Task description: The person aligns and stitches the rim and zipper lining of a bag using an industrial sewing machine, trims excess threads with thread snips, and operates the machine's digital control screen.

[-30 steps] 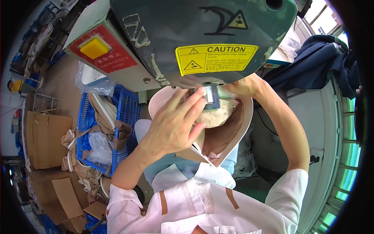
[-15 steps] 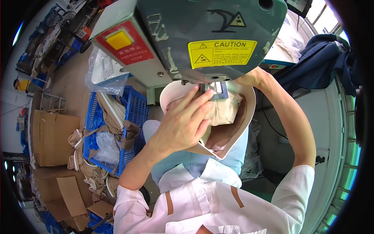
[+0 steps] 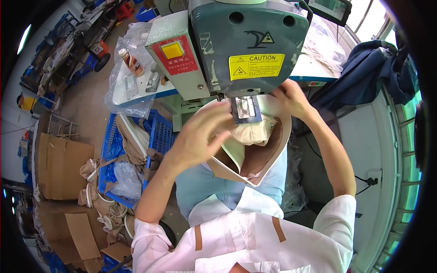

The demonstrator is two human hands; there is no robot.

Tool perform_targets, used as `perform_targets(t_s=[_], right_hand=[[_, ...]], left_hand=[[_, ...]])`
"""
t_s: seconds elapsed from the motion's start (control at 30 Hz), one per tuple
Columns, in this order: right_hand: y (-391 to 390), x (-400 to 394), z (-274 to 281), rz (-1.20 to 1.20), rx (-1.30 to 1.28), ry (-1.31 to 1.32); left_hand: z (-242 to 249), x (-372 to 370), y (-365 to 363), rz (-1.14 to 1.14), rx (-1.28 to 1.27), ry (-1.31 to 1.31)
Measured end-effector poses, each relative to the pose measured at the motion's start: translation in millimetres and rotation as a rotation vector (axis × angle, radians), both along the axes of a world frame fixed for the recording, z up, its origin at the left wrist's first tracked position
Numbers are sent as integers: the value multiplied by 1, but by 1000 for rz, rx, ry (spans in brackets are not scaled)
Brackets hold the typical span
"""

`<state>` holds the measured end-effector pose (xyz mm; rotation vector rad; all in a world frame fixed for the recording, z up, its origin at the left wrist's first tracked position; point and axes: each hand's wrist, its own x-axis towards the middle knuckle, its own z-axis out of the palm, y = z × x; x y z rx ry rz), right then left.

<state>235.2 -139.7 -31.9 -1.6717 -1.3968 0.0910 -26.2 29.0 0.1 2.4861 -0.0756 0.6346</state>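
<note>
A beige bag (image 3: pixel 266 170) with a white-edged rim hangs open over my lap, under the grey-green head of an industrial sewing machine (image 3: pixel 218 50). Its folded cream lining (image 3: pixel 255 134) lies below a dark rectangular clamp frame (image 3: pixel 255 119) with a pale piece inside. My left hand (image 3: pixel 198 134), smeared by motion, is at the bag's left side with thumb and fingers apart and nothing visible in it. At the bag's upper right edge, my right hand (image 3: pixel 291 100) has its fingers curled on the fabric; the fingertips are partly hidden.
An emergency-stop box (image 3: pixel 173 57) juts from the machine's left side. A bottle (image 3: pixel 131 63) stands on the side table. On the floor at left are a blue crate (image 3: pixel 159 136) with fabric pieces and cardboard boxes (image 3: pixel 63 166). A dark jacket (image 3: pixel 368 68) hangs at right.
My left hand has come off the clamp frame and moved left and slightly down. The right hand stays at the bag's edge. The camera view has shifted, showing more of the machine and table.
</note>
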Motion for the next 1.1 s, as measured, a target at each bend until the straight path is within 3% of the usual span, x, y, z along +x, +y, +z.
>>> perform_targets(t_s=[0.03,0.07,0.13,0.2,0.23,0.3,0.37,0.4,0.43,0.5,0.57,0.67,0.77,0.83,0.93,0.97,1.03,1.1], right_hand=[[-12,-4,5,-141,-4,83],[-26,-14,27,-159,-25,378],[-40,-24,64,-192,178,391],[-49,-32,98,-131,319,318],[-48,-39,114,-85,383,306],[-41,-46,138,35,453,264],[-18,-65,152,-24,572,295],[-15,-72,160,-14,513,371],[-12,-77,163,-47,486,260],[-8,-87,173,-85,461,148],[-8,-99,194,-124,528,723],[-14,-79,178,-22,593,918],[-14,-77,146,-49,622,809],[-26,-86,130,77,562,790],[-24,-71,122,16,566,606],[-23,-69,128,33,550,612],[-24,-68,142,44,548,629],[-23,-70,146,1,557,645]], left_hand=[[-1,1,9,91,-44,45],[-3,4,17,184,-90,90],[-10,22,37,265,-52,153],[-18,45,52,183,-422,349],[-8,52,54,196,-509,611],[-22,67,64,140,-568,571],[-27,73,65,87,-624,537],[-20,73,61,17,-716,486],[-15,74,60,-55,-807,435],[-18,84,71,-75,-698,500],[-17,87,76,-90,-593,558],[-3,88,71,-80,-462,560],[11,86,62,-99,-526,542],[2,86,67,-164,-626,543],[-29,86,75,-139,-653,475],[-24,76,65,-227,-644,574],[11,55,43,-302,-282,809],[8,35,33,-310,-167,796]])
